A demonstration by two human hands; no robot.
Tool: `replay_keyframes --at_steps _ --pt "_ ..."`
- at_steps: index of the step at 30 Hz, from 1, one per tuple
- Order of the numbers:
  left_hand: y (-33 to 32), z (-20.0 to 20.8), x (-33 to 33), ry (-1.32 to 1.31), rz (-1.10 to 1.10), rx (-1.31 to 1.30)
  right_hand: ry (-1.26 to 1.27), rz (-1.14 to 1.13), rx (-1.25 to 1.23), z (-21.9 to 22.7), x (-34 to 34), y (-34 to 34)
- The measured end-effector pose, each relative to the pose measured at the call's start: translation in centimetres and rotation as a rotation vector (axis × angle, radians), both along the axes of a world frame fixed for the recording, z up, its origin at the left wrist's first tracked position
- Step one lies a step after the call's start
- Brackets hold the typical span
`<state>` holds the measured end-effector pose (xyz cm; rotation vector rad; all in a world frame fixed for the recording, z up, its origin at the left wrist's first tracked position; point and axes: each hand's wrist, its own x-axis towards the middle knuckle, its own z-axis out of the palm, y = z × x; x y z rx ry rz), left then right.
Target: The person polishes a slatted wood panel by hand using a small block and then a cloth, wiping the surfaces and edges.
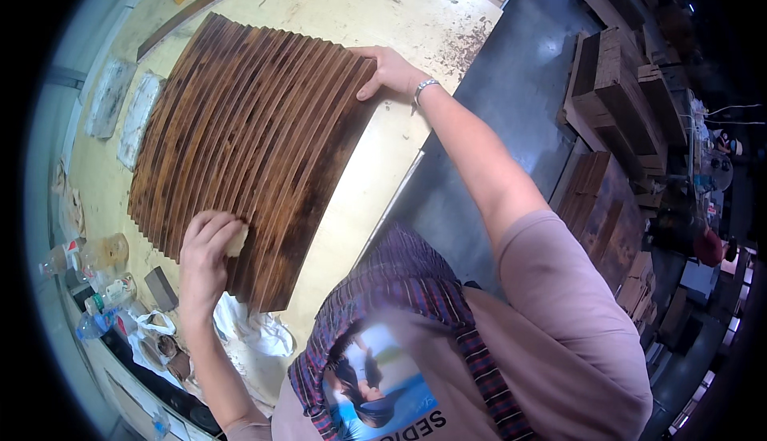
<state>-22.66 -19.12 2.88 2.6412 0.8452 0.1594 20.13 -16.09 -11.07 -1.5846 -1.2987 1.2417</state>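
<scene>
A row of long, dark-brown stained wooden slats (232, 121), packed side by side, lies on the pale worktable. My left hand (206, 253) is closed around a small pale yellowish pad (237, 241), pressed to the slats near their lower end. Whether the pad is sponge or folded sandpaper I cannot tell. At the far right corner of the row, my right hand (389, 72) grips the end slats, fingers over the far ends and thumb on the near side.
A curved wooden strip (209, 1) lies at the far left. Two whitish blocks (137, 121) sit left of the slats. Plastic bottles (96, 325), a dark block (161, 288) and a white cloth (254, 329) are at the near left. Stacked wooden pieces (619, 89) stand on the right.
</scene>
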Motion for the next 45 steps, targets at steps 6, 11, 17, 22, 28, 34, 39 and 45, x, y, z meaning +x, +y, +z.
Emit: replay_keyframes --at_steps 6,11,17,22,28,34,39,45 --pt "1.1 -1.6 1.1 -0.086 0.126 0.156 0.024 0.008 0.029 -0.3 -0.2 0.2" --pt "0.3 -1.7 0.8 -0.042 -0.003 0.024 0.044 0.005 -0.003 0.2 -0.1 0.1" --pt "1.2 -2.0 2.1 -0.106 0.118 0.066 0.007 0.018 0.01 0.1 -0.2 0.0" --pt "2.6 -3.4 4.1 -0.082 -0.011 0.13 0.067 -0.003 0.018 -1.4 0.2 0.4" --pt "4.5 -2.6 6.0 -0.142 0.004 0.148 0.019 0.0 0.03 0.1 -0.4 0.0" --pt "3.6 -2.7 6.3 -0.095 -0.036 0.075 0.03 0.003 0.012 -0.3 -0.3 0.3" --pt "3.5 -0.9 3.5 0.082 -0.057 0.024 -0.011 -0.003 0.036 -1.1 0.2 0.1" --pt "3.6 -2.3 7.8 -0.132 -0.056 0.163 0.082 -0.004 -0.038 0.6 -0.8 -0.1"
